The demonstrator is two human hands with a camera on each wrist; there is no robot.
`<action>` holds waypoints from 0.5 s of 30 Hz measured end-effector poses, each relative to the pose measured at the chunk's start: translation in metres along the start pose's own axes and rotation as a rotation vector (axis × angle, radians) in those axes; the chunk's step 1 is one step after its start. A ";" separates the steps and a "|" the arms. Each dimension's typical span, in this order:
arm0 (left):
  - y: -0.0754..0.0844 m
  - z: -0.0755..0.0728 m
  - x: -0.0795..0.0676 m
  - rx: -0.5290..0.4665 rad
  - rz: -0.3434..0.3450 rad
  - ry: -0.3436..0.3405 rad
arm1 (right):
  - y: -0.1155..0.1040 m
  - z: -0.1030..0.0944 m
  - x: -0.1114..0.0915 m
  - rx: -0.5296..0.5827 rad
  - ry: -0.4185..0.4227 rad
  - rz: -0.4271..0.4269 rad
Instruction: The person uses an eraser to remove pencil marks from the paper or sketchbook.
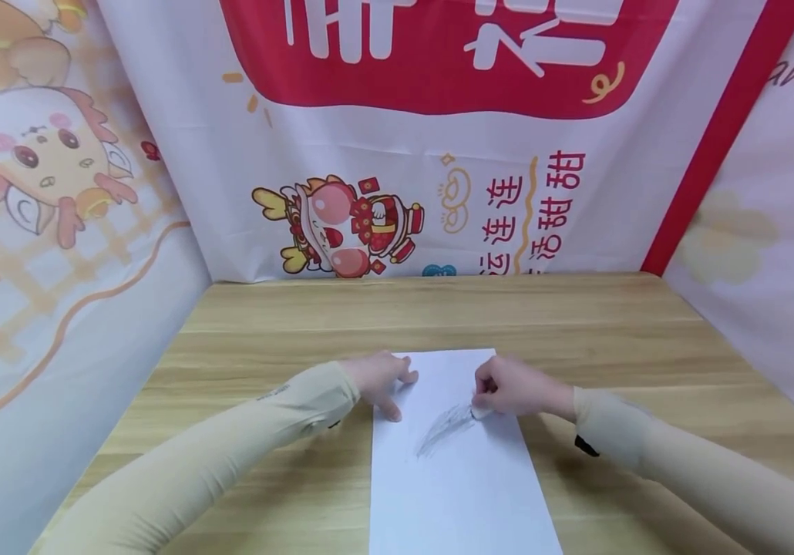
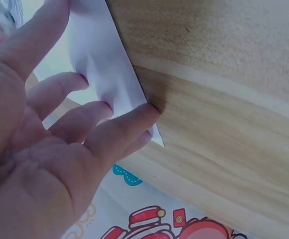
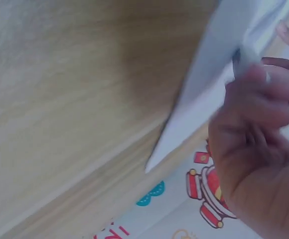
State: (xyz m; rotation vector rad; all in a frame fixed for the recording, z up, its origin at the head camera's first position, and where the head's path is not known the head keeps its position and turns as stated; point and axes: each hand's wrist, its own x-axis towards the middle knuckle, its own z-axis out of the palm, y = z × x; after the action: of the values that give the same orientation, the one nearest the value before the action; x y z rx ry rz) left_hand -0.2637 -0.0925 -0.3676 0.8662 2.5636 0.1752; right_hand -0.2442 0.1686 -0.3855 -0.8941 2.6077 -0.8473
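A long white sheet of paper lies on the wooden table, with grey pencil strokes slanting across its upper half. My left hand rests at the sheet's upper left edge. In the left wrist view its fingers are spread, pressing the paper near a corner. Over the right side of the sheet, my right hand pinches a small white eraser against the paper, at the upper end of the strokes. The right wrist view is blurred, but the eraser's dark smudged end shows there.
Wood-grain tabletop extends on both sides of the sheet and behind it. A printed cloth backdrop hangs at the table's far edge, and patterned cloths hang at the left and right.
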 end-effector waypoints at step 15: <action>-0.002 -0.001 0.003 0.020 0.033 -0.001 | -0.001 -0.003 0.001 0.019 -0.073 0.006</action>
State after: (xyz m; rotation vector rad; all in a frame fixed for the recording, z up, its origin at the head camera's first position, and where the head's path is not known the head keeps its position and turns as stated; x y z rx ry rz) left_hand -0.2679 -0.0923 -0.3684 0.9167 2.5555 0.1601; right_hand -0.2460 0.1688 -0.3823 -0.8949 2.5343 -0.8205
